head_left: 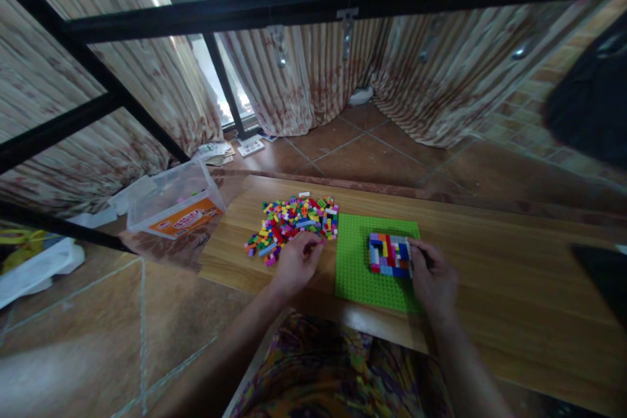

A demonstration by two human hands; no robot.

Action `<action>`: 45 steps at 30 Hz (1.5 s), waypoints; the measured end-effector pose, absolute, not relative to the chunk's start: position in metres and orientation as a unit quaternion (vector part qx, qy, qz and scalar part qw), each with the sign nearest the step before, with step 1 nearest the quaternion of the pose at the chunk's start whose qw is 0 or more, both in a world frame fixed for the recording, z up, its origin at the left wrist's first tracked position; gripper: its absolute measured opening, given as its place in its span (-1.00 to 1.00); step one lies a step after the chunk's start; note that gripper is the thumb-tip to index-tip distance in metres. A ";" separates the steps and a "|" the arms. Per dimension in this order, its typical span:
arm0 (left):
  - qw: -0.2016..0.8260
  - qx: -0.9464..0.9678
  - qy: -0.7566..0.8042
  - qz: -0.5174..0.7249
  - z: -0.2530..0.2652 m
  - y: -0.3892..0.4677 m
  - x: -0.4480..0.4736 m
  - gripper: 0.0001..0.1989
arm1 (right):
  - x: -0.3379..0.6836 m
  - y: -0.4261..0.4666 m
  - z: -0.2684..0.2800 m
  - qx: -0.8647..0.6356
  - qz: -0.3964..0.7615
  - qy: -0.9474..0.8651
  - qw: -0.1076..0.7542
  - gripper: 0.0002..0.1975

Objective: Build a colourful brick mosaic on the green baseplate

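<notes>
A low rectangular build of toy bricks (388, 261), mostly blue with red, yellow and orange, sits on a green studded baseplate (353, 274). My right hand (435, 277) is closed at the build's right side, thumb and forefinger gripping that edge. To the left of the plate lies a heap of loose toy bricks (294, 219) in many colours. By the heap's near edge, my left hand (297, 264) is closed in a pinch. A pinkish speck, apparently a small toy brick, shows at its fingertips; the fingers hide most of it.
Both plate and heap rest on a long wooden table (504, 274). Beyond its left end stands a clear plastic bin (171, 199) with an orange label. A black metal frame (313, 10) crosses above the far side, before striped curtains (294, 85). Something dark (602, 274) lies far right.
</notes>
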State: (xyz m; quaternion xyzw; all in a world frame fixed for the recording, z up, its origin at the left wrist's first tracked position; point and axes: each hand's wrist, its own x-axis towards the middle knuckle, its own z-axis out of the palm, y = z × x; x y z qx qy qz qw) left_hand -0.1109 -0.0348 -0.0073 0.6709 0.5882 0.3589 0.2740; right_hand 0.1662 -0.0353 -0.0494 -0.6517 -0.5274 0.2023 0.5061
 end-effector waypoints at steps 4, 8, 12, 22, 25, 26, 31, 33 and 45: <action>0.202 0.695 0.611 0.321 -0.006 -0.022 -0.128 -0.87 | 0.166 -0.036 -0.049 -0.650 0.196 -0.536 0.501 -0.70; 0.135 0.753 0.583 0.274 0.000 0.005 -0.112 -0.82 | 0.165 -0.036 -0.047 -0.648 0.197 -0.536 0.504 -0.71; 0.071 0.774 0.590 0.218 0.004 0.032 -0.097 -0.83 | 0.164 -0.036 -0.045 -0.649 0.196 -0.536 0.502 -0.71; 0.046 0.764 0.616 0.186 -0.005 0.033 -0.107 -0.84 | 0.162 -0.036 -0.042 -0.644 0.200 -0.533 0.511 -0.72; 0.043 0.761 0.621 0.180 -0.005 0.037 -0.104 -0.87 | 0.162 -0.036 -0.041 -0.644 0.203 -0.533 0.510 -0.71; 0.043 0.762 0.621 0.179 -0.005 0.038 -0.104 -0.89 | 0.162 -0.036 -0.041 -0.643 0.204 -0.535 0.510 -0.71; 0.064 0.759 0.611 0.215 0.001 0.033 -0.106 -0.91 | 0.161 -0.036 -0.041 -0.638 0.197 -0.536 0.517 -0.72; 0.102 0.737 0.614 0.262 0.006 0.026 -0.107 -0.91 | 0.161 -0.035 -0.042 -0.639 0.198 -0.531 0.520 -0.73; 0.508 0.553 0.468 0.466 0.018 -0.011 -0.064 -0.89 | 0.161 -0.034 -0.043 -0.631 0.200 -0.533 0.527 -0.74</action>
